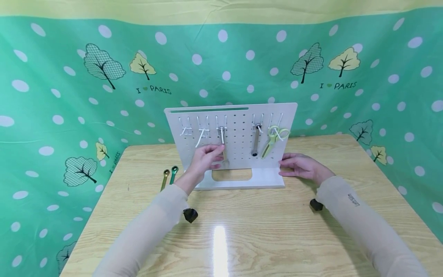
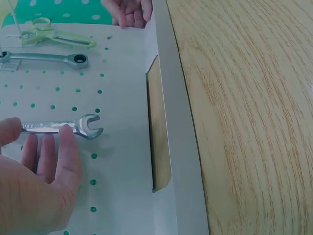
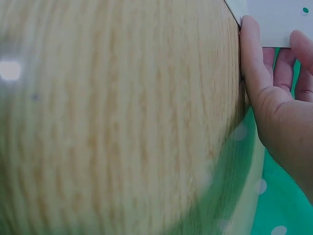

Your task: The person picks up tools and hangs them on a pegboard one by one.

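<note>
A silver combination wrench hangs along the front of the white pegboard, its ring end up at a hook. My left hand pinches its shaft between thumb and fingers, leaving the open jaw end uncovered. At the board's right edge, my right hand grips the side, with some fingers partly hidden behind the panel in the right wrist view. On hooks to the right of the held wrench hang a ratchet wrench and light green scissors.
Two bare hooks project from the board's left part. A gold wrench and a green wrench lie on the wooden table left of the stand. Behind hangs a green dotted curtain.
</note>
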A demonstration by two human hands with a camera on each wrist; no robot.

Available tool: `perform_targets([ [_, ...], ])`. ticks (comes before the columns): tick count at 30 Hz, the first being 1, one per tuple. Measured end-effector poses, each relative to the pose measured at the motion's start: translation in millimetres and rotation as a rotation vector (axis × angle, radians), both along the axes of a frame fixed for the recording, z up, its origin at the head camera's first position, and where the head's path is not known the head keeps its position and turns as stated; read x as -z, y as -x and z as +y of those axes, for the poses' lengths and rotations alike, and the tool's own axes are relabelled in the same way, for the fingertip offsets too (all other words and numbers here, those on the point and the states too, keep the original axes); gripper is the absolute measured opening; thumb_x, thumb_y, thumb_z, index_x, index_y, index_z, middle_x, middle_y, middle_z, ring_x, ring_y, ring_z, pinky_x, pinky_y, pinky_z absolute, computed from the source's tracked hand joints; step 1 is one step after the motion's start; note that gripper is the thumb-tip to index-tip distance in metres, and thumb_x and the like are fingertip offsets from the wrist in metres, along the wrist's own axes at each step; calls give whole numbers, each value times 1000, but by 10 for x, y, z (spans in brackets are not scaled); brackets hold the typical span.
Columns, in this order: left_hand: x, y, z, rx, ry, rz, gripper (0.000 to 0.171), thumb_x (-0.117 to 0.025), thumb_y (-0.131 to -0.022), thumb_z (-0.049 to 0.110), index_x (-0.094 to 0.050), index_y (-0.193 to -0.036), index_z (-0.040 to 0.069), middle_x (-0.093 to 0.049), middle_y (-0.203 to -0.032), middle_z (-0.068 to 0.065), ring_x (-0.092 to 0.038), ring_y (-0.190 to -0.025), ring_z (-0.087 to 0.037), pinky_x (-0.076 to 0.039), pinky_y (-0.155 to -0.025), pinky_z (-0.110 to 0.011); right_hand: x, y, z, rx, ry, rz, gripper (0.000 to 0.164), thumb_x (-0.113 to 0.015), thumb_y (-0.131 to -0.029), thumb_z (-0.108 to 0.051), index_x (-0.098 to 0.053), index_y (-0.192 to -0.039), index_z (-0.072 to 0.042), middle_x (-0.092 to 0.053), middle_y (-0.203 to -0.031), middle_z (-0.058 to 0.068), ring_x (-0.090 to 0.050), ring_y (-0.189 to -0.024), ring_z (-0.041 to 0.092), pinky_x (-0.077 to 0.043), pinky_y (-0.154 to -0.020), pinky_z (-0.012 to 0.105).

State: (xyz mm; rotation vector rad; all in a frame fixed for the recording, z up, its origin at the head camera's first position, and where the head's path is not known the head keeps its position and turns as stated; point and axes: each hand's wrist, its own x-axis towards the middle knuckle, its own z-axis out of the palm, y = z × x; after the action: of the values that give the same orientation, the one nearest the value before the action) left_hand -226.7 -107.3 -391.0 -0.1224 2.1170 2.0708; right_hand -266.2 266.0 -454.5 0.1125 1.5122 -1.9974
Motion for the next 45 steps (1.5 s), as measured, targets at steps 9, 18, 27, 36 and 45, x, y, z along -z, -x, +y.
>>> perform_targets([
  [9, 37, -59, -100, 9, -33, -5, 28, -73, -95, 13, -66, -120, 2, -68, -116, -15, -67, -107, -32, -58, -91, -46, -38, 21, -10, -5, -15, 6, 31, -49, -102, 7, -43, -132, 0, -62, -112, 9, -62, -107, 20, -49, -104, 51],
  [18, 98, -203, -564, 48, 57, 41, 35, -68, -97, 7, -58, -129, -4, -65, -117, -16, -64, -109, -36, -58, -90, -47, -19, 36, -34, -20, -23, 24, 36, -50, -102, 8, -41, -136, 1, -62, -116, 9, -61, -110, 21, -47, -105, 52],
  [27, 134, -204, -1230, 10, 244, 48, 43, -71, -96, 10, -56, -135, -2, -60, -122, -16, -64, -105, -25, -56, -95, -48, -29, 49, -30, -12, -23, 25, 31, -50, -102, 8, -44, -131, 0, -62, -111, 9, -63, -104, 20, -49, -103, 51],
  [36, 161, -230, -1712, 73, 433, 18, 61, -73, -95, 16, -46, -148, 1, -49, -143, -26, -62, -113, -32, -56, -94, -45, -18, 40, -7, -14, -10, 20, 27, -49, -102, 9, -48, -126, -2, -63, -111, 9, -63, -106, 21, -49, -104, 51],
  [45, 302, -333, -1893, 148, 444, -113, 74, -77, -92, 13, -37, -153, 1, -38, -151, -28, -58, -119, -39, -55, -96, -47, 21, 21, -3, -15, -3, 32, 27, -50, -101, 8, -50, -127, 0, -65, -117, 9, -62, -113, 23, -49, -103, 51],
])
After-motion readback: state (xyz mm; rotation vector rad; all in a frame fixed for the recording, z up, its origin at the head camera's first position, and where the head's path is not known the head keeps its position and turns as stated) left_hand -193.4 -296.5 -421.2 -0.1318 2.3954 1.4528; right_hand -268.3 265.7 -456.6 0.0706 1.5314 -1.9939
